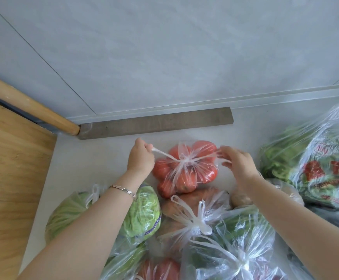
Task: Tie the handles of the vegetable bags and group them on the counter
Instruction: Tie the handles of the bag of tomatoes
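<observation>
1. On the pale counter (96,158), close to the wall, the tomato bag (184,174) lies with its handles (162,153) crossed in a knot over the red fruit. Creased film blurs the tomatoes underneath.
2. The left hand (140,158) is clamped on one handle end. Its fingers are curled round it and its fingertips are hidden behind the knuckles. The strand runs taut to the knot.
3. The right hand (239,164) pinches the other strand. Its fingers are smeared, so the exact grip is hard to make out.
4. The left forearm covers part of the cabbage bag (146,211). Beside it, a second green bag (67,213) lies half hidden.
5. A knotted bag (200,221) sits between the arms, touching the tomato bag. The bags below it are cut off by the bottom edge.
6. At the right, a printed bag (316,168) of greens runs out of view.
7. A wooden board (13,178) lies at the left, and a dark strip (156,123) lies along the foot of the wall.
8. A bracelet (122,188) circles the left wrist.
</observation>
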The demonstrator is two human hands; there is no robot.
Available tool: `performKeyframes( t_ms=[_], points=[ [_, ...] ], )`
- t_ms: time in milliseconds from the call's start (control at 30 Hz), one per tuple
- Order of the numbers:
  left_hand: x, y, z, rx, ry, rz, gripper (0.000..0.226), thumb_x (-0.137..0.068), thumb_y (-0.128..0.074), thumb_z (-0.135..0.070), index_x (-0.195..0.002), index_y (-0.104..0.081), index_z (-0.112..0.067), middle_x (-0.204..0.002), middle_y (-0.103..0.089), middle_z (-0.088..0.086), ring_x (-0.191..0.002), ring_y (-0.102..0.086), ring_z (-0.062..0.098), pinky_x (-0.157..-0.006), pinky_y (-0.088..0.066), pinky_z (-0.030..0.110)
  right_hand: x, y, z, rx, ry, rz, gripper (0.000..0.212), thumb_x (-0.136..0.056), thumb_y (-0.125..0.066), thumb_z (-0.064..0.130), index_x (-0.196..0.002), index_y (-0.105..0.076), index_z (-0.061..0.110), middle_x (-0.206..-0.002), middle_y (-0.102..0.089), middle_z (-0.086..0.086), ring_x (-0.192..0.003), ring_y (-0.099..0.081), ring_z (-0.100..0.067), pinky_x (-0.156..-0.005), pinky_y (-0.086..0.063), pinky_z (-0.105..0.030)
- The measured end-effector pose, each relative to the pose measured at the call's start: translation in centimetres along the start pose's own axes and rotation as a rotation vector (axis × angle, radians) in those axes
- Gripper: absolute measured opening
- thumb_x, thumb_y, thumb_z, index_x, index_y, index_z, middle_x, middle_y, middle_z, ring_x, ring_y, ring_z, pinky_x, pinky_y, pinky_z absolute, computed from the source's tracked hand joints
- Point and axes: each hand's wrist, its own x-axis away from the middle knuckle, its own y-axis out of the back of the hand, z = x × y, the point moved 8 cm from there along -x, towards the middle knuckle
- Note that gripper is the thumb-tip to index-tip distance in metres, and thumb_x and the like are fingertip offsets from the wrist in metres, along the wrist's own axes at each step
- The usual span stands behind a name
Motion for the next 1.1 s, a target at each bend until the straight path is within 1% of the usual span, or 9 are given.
performKeyframes(
  t_ms=[133,333,367,400,500,600,733,867,1100],
  points=[
    [1.9,-1.9,-2.4,0.866,0.099,0.159,0.019,-0.097,-0.039,-0.011,-0.078,-0.042,-0.013,-0.071,-0.056,0.007,-0.065,-0.058,0.018,-0.070,-0.051,0.030,1.4,-4.8,4.1,-0.136,0.173,0.288,0.019,-0.086,-0.056,0.006,-0.076,-0.070,0.011,-0.076,-0.072,-0.001,-0.081,-0.066,-0.017,-0.082,-0.054,-0.027],
    [3.5,-4.7,-6.3,0.342,-0.294,0.447,0.019,-0.089,-0.056,-0.011,-0.107,-0.063,-0.007,-0.061,-0.038,-0.018,-0.054,-0.057,0.006,-0.056,-0.038,0.007,-0.2,-6.2,6.1,0.023,0.311,0.172,0.015,-0.084,-0.064,0.011,-0.073,-0.068,0.021,-0.065,-0.068,0.008,-0.066,-0.064,-0.007,-0.067,-0.055,-0.019],
    [3.5,-4.8,-6.4,0.304,-0.313,0.463,0.022,-0.088,-0.058,-0.010,-0.108,-0.064,-0.005,-0.101,-0.049,0.008,-0.060,-0.060,0.009,-0.058,-0.038,0.005,-0.5,-6.2,6.1,0.031,0.316,0.161,0.015,-0.082,-0.066,0.009,-0.072,-0.068,0.020,-0.067,-0.068,0.006,-0.064,-0.065,-0.007,-0.068,-0.055,-0.019],
    [3.4,-4.9,-6.5,0.291,-0.328,0.464,0.022,-0.087,-0.059,-0.010,-0.106,-0.066,-0.003,-0.083,-0.072,0.010,-0.066,-0.061,0.007,-0.061,-0.039,0.005,-0.6,-6.4,6.1,0.028,0.315,0.163,0.015,-0.081,-0.067,0.007,-0.072,-0.068,0.019,-0.067,-0.068,0.006,-0.061,-0.065,-0.005,-0.066,-0.056,-0.017],
    [3.0,-5.0,-6.5,0.319,-0.310,0.446,0.016,-0.086,-0.061,-0.010,-0.096,-0.070,-0.002,-0.077,-0.067,0.001,-0.065,-0.057,-0.003,-0.061,-0.041,0.004,-0.4,-6.6,5.6,-0.066,0.291,0.163,0.012,-0.077,-0.068,0.000,-0.073,-0.067,0.012,-0.056,-0.069,0.007,-0.056,-0.065,-0.003,-0.062,-0.054,-0.013],
    [2.4,-4.8,-6.0,0.378,-0.215,0.376,0.014,-0.085,-0.061,-0.010,-0.093,-0.069,-0.001,-0.070,-0.063,0.004,-0.067,-0.058,0.011,-0.070,-0.050,0.021,-0.3,-5.9,4.1,-0.128,0.240,0.111,0.017,-0.076,-0.069,0.000,-0.090,-0.063,0.009,-0.077,-0.070,0.001,-0.071,-0.067,-0.011,-0.070,-0.056,-0.017],
    [2.5,-4.7,-5.3,0.459,-0.125,0.328,0.019,-0.085,-0.062,-0.010,-0.099,-0.068,0.001,-0.074,-0.064,0.005,-0.065,-0.062,0.005,-0.085,-0.052,0.039,0.4,-7.1,2.0,0.263,0.267,0.180,0.029,-0.083,-0.064,0.006,-0.111,-0.061,0.004,-0.085,-0.066,0.003,-0.070,-0.060,-0.004,-0.070,-0.052,-0.012],
    [2.9,-4.4,-5.6,0.471,-0.123,0.307,0.017,-0.086,-0.060,-0.013,-0.096,-0.069,-0.003,-0.084,-0.066,0.008,-0.083,-0.062,0.018,-0.085,-0.051,0.035,0.7,-8.3,1.3,0.356,0.308,0.222,0.021,-0.088,-0.059,0.013,-0.106,-0.067,0.007,-0.040,-0.056,0.021,-0.033,-0.040,0.001,-0.038,-0.030,-0.007],
    [2.1,-3.2,-3.6,0.440,-0.143,0.189,0.037,-0.099,-0.029,-0.021,-0.063,-0.036,-0.017,-0.057,-0.034,0.000,-0.052,-0.032,0.013,-0.051,-0.029,0.026,0.3,-8.0,0.6,0.311,0.190,0.150,0.025,-0.089,-0.056,0.010,-0.065,-0.061,0.016,-0.048,-0.054,0.008,-0.029,-0.040,0.001,-0.033,-0.028,-0.008]
  ],
)
